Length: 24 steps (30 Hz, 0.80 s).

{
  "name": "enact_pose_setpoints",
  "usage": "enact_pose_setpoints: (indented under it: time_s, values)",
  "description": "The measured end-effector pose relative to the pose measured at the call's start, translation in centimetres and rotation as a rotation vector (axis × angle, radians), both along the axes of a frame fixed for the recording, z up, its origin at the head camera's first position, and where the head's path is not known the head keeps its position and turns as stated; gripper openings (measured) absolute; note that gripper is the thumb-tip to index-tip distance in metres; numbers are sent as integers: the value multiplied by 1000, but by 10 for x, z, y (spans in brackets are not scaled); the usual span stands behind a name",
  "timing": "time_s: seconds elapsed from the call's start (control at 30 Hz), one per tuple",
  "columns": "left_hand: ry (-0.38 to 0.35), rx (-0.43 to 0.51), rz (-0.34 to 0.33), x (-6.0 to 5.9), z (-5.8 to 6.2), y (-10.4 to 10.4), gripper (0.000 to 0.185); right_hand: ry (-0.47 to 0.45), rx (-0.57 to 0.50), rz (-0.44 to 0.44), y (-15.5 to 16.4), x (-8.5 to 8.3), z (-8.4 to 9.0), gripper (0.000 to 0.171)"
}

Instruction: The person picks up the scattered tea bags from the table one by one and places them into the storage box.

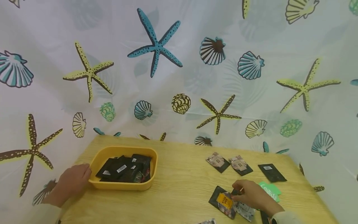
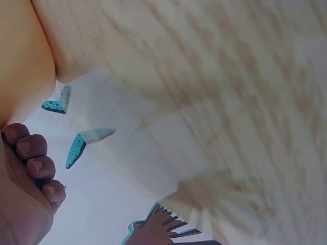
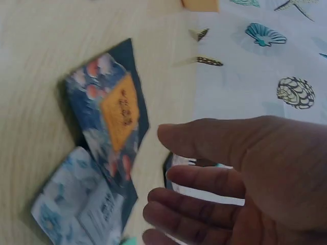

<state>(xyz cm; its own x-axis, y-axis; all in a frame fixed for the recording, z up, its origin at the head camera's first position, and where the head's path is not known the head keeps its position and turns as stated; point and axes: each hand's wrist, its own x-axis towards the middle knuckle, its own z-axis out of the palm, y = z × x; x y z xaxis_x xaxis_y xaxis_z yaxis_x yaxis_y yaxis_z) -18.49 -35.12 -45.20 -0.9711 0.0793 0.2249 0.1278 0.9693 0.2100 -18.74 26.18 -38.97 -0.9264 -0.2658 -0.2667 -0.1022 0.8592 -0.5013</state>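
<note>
Several black packets [image 1: 124, 169] fill the yellow tray [image 1: 98, 161] far left, the left hand [image 1: 73, 182] resting loosely against its rim. Near right, the right hand [image 1: 251, 195] hovers, fingers relaxed, by an orange-labelled packet [image 1: 224, 201]; whether it touches is unclear.

Counter [image 1: 181, 186] fronts patterned curtain [image 1: 179, 77], which hangs behind and to both sides. Tray [image 1: 98, 160] sits on counter's left part, pile of packets [image 1: 124, 169] inside. Left hand [image 1: 74, 180] touches tray's left rim. Three packets in row [image 1: 240, 166] lie on counter's right part, toward back. Nearer, at front right, packet with label [image 1: 223, 200] overlaps another packet [image 1: 246, 211] to its right. Right hand [image 1: 251, 194] just over these two.
</note>
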Motion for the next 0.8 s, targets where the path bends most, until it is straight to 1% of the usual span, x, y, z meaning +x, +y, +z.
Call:
enact_pose_setpoints:
  time_s: [0.1,0.2,0.27,0.4,0.47,0.5,0.57,0.63,0.67,0.7,0.8]
  values:
    - [-6,2,0,0,-1,0,34,29,89,12,-5,1,-14,51]
    - [-20,-2,7,0,-3,-1,34,94,197,38,-12,1,-24,62]
    - [-22,-5,8,0,-5,-2,33,134,251,48,-17,1,-29,68]
    - [-9,-5,7,-1,-6,-3,33,167,303,34,-25,1,-34,68]
    - [-7,-6,8,-1,-6,-3,33,164,295,14,-28,1,-35,63]
    - [-5,-3,8,0,-6,-3,33,153,271,-2,-29,1,-35,58]
    - [-5,6,9,1,-7,-3,33,124,185,-21,-31,0,-33,44]
    - [-5,16,7,1,-7,-3,33,85,47,2,-33,-2,-29,28]
    - [-1,20,6,1,-7,-3,33,62,-30,23,-34,-4,-27,22]
    - [2,23,6,1,-7,-3,33,37,-103,48,-36,-6,-24,21]
    - [-2,24,10,-1,-5,-3,34,-30,-285,121,-49,-16,-14,24]
